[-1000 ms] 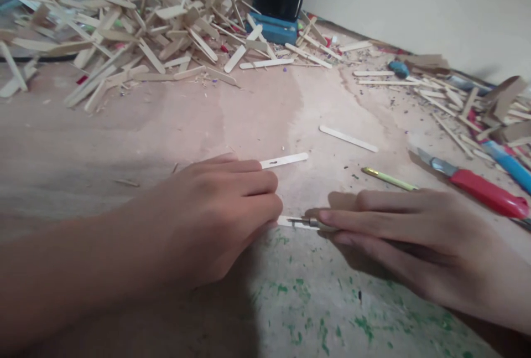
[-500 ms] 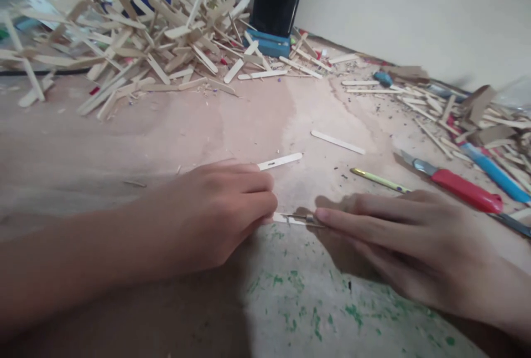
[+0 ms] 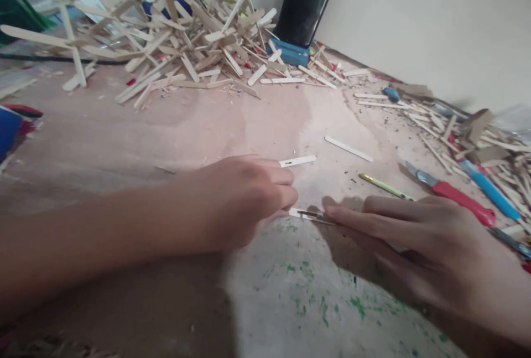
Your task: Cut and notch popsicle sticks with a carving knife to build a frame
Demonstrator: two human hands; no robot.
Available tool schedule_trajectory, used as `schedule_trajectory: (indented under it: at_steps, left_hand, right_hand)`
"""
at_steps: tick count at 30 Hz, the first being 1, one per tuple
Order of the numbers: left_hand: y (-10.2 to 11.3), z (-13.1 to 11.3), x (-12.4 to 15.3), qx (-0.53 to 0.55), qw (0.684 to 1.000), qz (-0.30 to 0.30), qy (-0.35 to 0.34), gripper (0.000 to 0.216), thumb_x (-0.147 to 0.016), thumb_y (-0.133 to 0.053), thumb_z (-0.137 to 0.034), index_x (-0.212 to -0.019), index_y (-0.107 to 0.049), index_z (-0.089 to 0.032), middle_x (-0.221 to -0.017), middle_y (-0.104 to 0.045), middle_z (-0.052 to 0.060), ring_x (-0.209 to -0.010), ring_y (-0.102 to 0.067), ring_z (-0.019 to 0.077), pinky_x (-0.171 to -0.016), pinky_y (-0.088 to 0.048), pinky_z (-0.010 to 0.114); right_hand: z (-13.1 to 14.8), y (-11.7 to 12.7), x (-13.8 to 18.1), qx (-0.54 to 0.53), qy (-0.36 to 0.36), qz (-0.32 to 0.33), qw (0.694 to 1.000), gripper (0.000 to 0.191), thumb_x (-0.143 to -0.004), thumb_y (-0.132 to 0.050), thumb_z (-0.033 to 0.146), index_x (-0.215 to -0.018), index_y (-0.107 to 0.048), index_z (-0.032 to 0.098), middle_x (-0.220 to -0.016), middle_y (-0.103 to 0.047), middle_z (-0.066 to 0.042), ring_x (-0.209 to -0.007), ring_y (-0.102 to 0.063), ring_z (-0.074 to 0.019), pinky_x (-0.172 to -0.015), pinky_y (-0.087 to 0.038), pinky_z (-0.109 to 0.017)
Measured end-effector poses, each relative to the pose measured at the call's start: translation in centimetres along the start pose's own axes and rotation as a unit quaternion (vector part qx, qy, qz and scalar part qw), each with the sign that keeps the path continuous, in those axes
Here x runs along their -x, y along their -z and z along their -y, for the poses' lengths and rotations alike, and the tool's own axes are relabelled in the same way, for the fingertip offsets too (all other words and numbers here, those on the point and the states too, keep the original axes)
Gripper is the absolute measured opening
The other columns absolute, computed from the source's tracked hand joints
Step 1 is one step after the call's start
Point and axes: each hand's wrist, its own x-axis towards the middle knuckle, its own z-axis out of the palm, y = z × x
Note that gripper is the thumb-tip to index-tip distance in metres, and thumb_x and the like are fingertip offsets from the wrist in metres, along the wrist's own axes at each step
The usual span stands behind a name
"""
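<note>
With left hand moved slightly nearer the right hand pinching a slim grey metal-tipped tool, and curled closed over the flat, pale wooden stick at five o'clock from centre, pin that probably light, stiff, splittable piece near its ends.

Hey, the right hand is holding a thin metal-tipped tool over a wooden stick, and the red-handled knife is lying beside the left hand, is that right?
Not quite: the red-handled knife lies beside the right hand, not the left hand, as the head view shows. The right hand does hold a thin metal-tipped tool over a wooden stick.
</note>
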Motion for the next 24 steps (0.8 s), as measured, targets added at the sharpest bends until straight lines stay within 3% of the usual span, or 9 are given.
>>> schedule_trajectory:
  at_steps: [6,9,14,19,24]
  left_hand:
    - [-0.1,-0.1,-0.2,-0.012,1.0,0.005,0.002,0.024,-0.1,-0.074,0.001,-0.089,-0.075,-0.02,-0.092,-0.076,0.001,-0.087,-0.069,0.0223,-0.077,-0.048,0.038]
    - [-0.2,0.0,-0.2,-0.016,1.0,0.004,0.0,0.024,-0.097,-0.076,0.003,-0.09,-0.075,-0.02,-0.093,-0.076,0.001,-0.087,-0.069,0.0221,-0.077,-0.049,0.038]
    - [-0.3,0.0,-0.3,0.0,1.0,-0.002,-0.004,0.02,-0.101,-0.077,-0.002,-0.091,-0.075,-0.02,-0.094,-0.076,0.001,-0.089,-0.07,0.022,-0.079,-0.05,0.036]
    - [-0.7,0.3,0.0,-0.008,0.998,-0.043,-0.033,0.022,-0.106,-0.07,-0.003,-0.092,-0.075,-0.02,-0.092,-0.074,0.002,-0.084,-0.066,0.0209,-0.077,-0.048,0.035]
    - [-1.0,0.5,0.0,0.01,0.997,-0.065,-0.05,0.024,-0.1,-0.066,-0.001,-0.087,-0.069,-0.021,-0.086,-0.07,0.0,-0.081,-0.065,0.0191,-0.077,-0.048,0.032]
  right_hand:
    - [0.2,0.3,-0.4,0.031,0.01,-0.001,0.999,0.032,-0.123,-0.054,0.018,-0.139,-0.081,0.013,-0.081,-0.075,-0.002,-0.054,-0.06,-0.0104,-0.047,-0.039,-0.026]
    - [0.6,0.7,-0.8,0.043,0.011,0.013,0.999,0.035,-0.124,-0.05,0.017,-0.137,-0.081,0.01,-0.078,-0.074,-0.002,-0.053,-0.06,-0.01,-0.047,-0.04,-0.025]
    - [1.4,1.7,-2.2,0.067,0.019,0.043,0.997,0.039,-0.126,-0.043,0.019,-0.119,-0.082,0.016,-0.074,-0.067,0.003,-0.05,-0.056,-0.0084,-0.049,-0.039,-0.027]
    - [1.4,3.1,-4.3,0.172,0.104,0.103,0.974,0.046,-0.125,-0.04,0.017,-0.1,-0.079,0.016,-0.07,-0.061,0.002,-0.047,-0.052,-0.0118,-0.049,-0.033,-0.035]
    - [1.9,3.9,-5.9,0.265,0.171,0.151,0.937,0.038,-0.108,-0.045,0.002,-0.109,-0.081,0.015,-0.069,-0.058,0.0,-0.047,-0.044,-0.0169,-0.054,-0.024,-0.041]
